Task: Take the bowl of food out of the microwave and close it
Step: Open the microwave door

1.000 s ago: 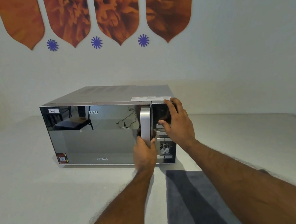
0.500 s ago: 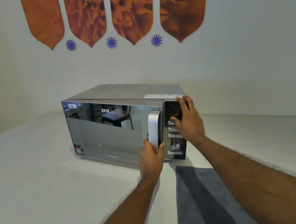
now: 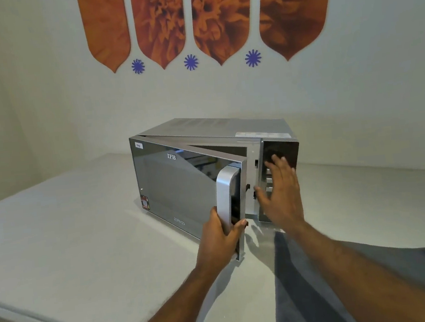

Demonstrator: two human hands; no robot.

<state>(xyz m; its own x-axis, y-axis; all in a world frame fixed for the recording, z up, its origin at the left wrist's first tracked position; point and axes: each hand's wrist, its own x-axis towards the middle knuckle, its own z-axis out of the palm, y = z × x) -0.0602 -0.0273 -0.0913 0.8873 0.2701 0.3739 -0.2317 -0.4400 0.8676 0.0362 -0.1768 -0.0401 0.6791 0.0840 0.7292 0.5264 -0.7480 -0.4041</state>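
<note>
A silver microwave point(image 3: 228, 125) with a mirrored door point(image 3: 178, 190) stands on the white table. The door is swung partly out on its left hinge. My left hand point(image 3: 220, 240) grips the lower end of the silver door handle point(image 3: 226, 195). In front of the black control panel point(image 3: 280, 151), my right hand point(image 3: 282, 195) hovers with its fingers spread and nothing in it. The door hides the inside of the microwave, so no bowl is visible.
A grey cloth point(image 3: 347, 277) lies on the white table point(image 3: 71, 239) in front of the microwave, under my right forearm. The table's front-left edge point(image 3: 39, 317) runs close by. Orange flower panels hang on the wall point(image 3: 205, 18) behind.
The door has come from shut to partly open, pulled by my left hand. My right hand has lifted off the control panel and spread its fingers. The camera has moved closer.
</note>
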